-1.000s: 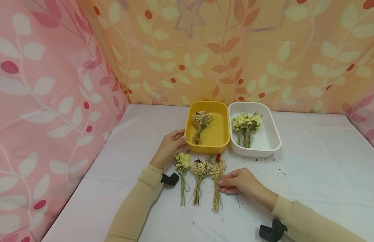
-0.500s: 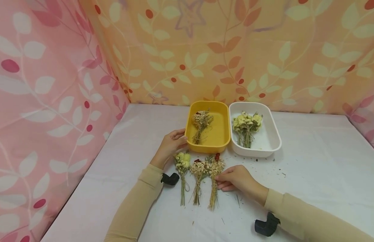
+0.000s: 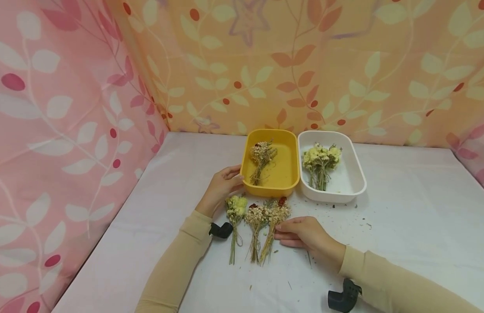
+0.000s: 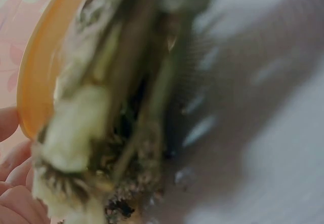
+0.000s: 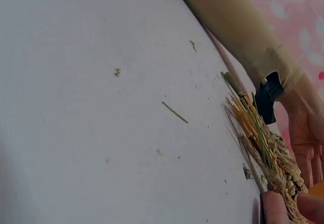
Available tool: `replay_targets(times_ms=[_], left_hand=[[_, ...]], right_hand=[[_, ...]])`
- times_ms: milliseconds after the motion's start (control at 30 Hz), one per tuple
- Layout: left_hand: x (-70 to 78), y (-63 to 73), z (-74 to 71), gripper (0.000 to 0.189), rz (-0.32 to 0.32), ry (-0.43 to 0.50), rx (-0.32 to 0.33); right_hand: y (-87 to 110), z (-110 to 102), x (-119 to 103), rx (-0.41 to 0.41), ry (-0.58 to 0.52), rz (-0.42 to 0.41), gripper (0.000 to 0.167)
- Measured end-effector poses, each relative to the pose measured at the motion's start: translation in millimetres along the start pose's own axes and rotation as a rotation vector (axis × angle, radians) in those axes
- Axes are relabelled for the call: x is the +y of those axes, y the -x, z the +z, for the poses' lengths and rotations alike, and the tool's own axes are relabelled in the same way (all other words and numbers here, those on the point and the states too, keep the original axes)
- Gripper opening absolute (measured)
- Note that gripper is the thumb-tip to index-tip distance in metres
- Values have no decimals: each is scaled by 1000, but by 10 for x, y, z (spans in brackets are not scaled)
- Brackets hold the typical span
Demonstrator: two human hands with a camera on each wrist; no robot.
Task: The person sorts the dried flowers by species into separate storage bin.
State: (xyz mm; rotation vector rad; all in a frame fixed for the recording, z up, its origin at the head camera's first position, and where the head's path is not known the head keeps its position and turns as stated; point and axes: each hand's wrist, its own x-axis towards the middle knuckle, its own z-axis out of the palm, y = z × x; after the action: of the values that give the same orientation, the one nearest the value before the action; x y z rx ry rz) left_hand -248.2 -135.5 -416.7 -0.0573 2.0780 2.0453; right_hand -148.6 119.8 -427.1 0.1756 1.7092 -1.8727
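My right hand [image 3: 310, 234] pinches the tied stems of a dried flower bunch [image 3: 279, 213] with cream blossoms and a red bud. This bunch leans beside a similar cream-and-red bunch [image 3: 256, 217], which lies on the table. Farther left lies a pale yellow dried flower bunch [image 3: 236, 206], large and blurred in the left wrist view. My left hand [image 3: 220, 189] rests against the left side of the yellow tray [image 3: 283, 174], its fingers loosely extended. The right wrist view shows the held bunch's stems [image 5: 245, 117] and twine, with my fingertips at the lower edge.
One cream bunch [image 3: 260, 152] lies in the yellow tray. Touching that tray on the right, a white tray [image 3: 351, 174] holds yellow bunches [image 3: 322, 161]. Plant crumbs and stem bits [image 5: 174, 112] are scattered on the white tablecloth. Patterned cloth hangs behind and at the sides.
My right hand has shifted left with the bunch, whose stem ends now slant against the middle bunch. My left hand stays at the yellow tray.
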Motion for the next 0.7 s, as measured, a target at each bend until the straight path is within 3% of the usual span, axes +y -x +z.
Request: replay_targets(times_ms=[467,700], left_hand=[[-6,-7,-9,51,7,0,-9],[-13,-2,-12,49,7,-15,-2]], right_hand=[[34,103,32,70,-148,-17,46],[28,157,31,146,-222,-15,46]])
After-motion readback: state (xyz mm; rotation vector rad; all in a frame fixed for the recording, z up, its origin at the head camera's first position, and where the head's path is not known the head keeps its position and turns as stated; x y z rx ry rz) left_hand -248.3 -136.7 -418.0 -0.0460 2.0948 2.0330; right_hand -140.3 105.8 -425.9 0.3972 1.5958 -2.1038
